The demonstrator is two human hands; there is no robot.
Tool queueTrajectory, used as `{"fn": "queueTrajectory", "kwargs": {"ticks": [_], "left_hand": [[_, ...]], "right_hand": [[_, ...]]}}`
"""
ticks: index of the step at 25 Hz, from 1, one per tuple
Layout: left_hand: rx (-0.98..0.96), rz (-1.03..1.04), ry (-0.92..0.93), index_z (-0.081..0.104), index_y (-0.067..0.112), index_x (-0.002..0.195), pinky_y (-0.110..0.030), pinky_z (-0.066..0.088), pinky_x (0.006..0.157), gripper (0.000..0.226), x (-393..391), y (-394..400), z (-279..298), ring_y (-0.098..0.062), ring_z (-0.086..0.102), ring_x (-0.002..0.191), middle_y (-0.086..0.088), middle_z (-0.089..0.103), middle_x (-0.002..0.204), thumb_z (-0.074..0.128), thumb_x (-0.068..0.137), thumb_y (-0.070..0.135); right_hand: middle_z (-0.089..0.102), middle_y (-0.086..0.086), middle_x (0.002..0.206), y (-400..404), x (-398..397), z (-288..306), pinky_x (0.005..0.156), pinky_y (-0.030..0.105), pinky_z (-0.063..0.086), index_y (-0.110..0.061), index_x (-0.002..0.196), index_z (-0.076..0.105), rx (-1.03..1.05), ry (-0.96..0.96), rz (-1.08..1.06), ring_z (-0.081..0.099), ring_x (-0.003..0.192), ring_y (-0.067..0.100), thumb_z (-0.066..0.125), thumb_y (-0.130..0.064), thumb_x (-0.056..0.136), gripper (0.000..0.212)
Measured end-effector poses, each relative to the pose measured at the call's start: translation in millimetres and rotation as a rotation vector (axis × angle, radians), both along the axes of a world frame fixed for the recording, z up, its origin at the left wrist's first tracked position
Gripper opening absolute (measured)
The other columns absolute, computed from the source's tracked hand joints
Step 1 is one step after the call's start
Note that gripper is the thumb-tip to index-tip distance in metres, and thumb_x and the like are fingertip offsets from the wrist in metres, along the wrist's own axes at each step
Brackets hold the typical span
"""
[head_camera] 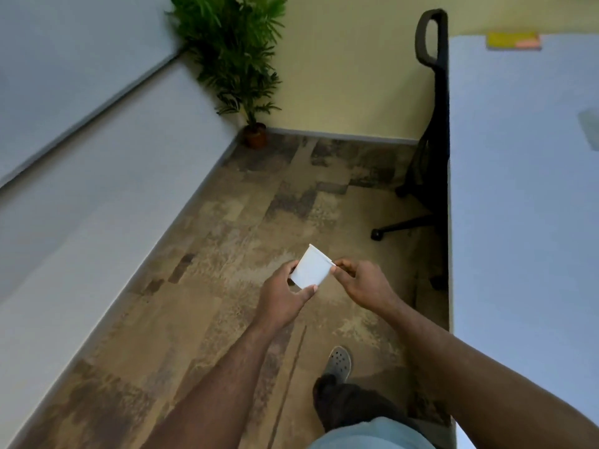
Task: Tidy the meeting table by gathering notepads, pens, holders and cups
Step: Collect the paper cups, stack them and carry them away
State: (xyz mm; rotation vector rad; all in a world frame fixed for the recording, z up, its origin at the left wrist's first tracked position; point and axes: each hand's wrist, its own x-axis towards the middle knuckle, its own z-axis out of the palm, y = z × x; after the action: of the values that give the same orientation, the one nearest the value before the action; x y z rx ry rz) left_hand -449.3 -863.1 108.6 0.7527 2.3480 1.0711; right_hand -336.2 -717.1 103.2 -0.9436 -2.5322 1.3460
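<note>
A white paper cup is held over the floor, tilted with its rim up and to the right. My left hand grips its base between thumb and fingers. My right hand pinches the cup's rim at the right side. The white meeting table runs along the right edge of the view. A yellow notepad with a pink sticky pad lies on its far end.
A black office chair stands tucked against the table's left edge, its wheeled base reaching onto the patterned floor. A potted plant stands in the far corner. A white wall runs along the left. My foot in a grey clog is below.
</note>
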Motion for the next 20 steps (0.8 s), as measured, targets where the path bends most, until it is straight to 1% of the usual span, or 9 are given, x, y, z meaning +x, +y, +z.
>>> {"fn": "queueTrajectory", "kwargs": {"ticks": [3,5,7,9,11,14,16,19,20], "left_hand": [[-0.031,-0.080,-0.024,0.053,0.022,0.133,-0.027,0.049,0.080,0.066,-45,73,-2,-0.011,0.059,0.103,0.007,0.063,0.121,0.081,0.074,0.032],[-0.047,-0.141,-0.022,0.054,0.023,0.132,-0.024,0.048,0.077,0.066,-67,120,-1,-0.010,0.059,0.102,0.006,0.064,0.121,0.081,0.073,0.030],[-0.047,-0.215,-0.008,0.054,0.023,0.132,-0.023,0.046,0.074,0.066,-84,169,0,-0.010,0.060,0.102,0.006,0.065,0.121,0.081,0.073,0.030],[-0.061,-0.299,-0.001,0.054,0.023,0.133,-0.023,0.046,0.073,0.065,-90,215,1,-0.010,0.060,0.100,0.006,0.065,0.120,0.081,0.074,0.030],[-0.066,-0.396,0.003,0.053,0.023,0.134,-0.021,0.045,0.071,0.064,-87,262,3,-0.009,0.058,0.100,0.006,0.063,0.121,0.079,0.076,0.031],[-0.078,-0.588,-0.011,0.049,0.025,0.134,-0.014,0.040,0.063,0.062,-72,343,2,-0.004,0.054,0.096,0.009,0.060,0.118,0.077,0.080,0.033],[-0.094,-0.695,-0.034,0.048,0.029,0.132,-0.013,0.041,0.061,0.059,-58,392,-2,-0.002,0.053,0.095,0.013,0.057,0.115,0.076,0.080,0.035],[-0.125,-0.872,-0.077,0.051,0.031,0.128,-0.021,0.052,0.073,0.057,-32,472,-18,-0.006,0.059,0.100,0.010,0.062,0.118,0.078,0.077,0.037],[-0.141,-0.928,-0.080,0.052,0.031,0.128,-0.024,0.053,0.076,0.056,-23,497,-23,-0.008,0.060,0.100,0.008,0.063,0.119,0.077,0.078,0.036]], "right_hand": [[0.072,-0.009,0.086,62,-29,0,0.062,0.026,0.048,-0.025,0.112,0.069,-0.002,0.009,-0.088,0.063,0.070,0.004,0.051,-0.033,0.096,0.025],[0.069,-0.013,0.078,100,-42,-1,0.058,0.022,0.046,-0.025,0.111,0.069,-0.001,0.001,-0.144,0.060,0.063,0.002,0.052,-0.033,0.096,0.025],[0.064,-0.014,0.071,137,-49,1,0.056,0.025,0.048,-0.022,0.106,0.070,-0.005,0.005,-0.216,0.058,0.060,0.002,0.052,-0.033,0.096,0.024],[0.071,-0.007,0.085,170,-47,3,0.067,0.034,0.056,-0.021,0.108,0.070,-0.016,0.011,-0.301,0.065,0.073,0.007,0.051,-0.035,0.096,0.026],[0.072,-0.003,0.106,202,-39,5,0.079,0.032,0.057,-0.020,0.116,0.067,-0.043,0.018,-0.402,0.066,0.090,0.009,0.051,-0.036,0.097,0.030],[0.067,-0.002,0.120,252,-14,4,0.087,0.028,0.054,-0.020,0.121,0.063,-0.052,0.011,-0.592,0.064,0.105,0.014,0.050,-0.039,0.097,0.033],[0.065,-0.003,0.124,283,4,0,0.088,0.025,0.051,-0.023,0.123,0.061,-0.045,-0.022,-0.712,0.063,0.109,0.016,0.048,-0.041,0.097,0.034],[0.069,-0.005,0.115,333,34,-12,0.079,0.022,0.045,-0.023,0.116,0.065,-0.014,-0.060,-0.908,0.064,0.103,0.014,0.046,-0.038,0.097,0.030],[0.070,-0.006,0.112,348,43,-15,0.078,0.022,0.043,-0.023,0.113,0.066,-0.015,-0.056,-0.975,0.064,0.102,0.013,0.047,-0.036,0.097,0.028]]}}
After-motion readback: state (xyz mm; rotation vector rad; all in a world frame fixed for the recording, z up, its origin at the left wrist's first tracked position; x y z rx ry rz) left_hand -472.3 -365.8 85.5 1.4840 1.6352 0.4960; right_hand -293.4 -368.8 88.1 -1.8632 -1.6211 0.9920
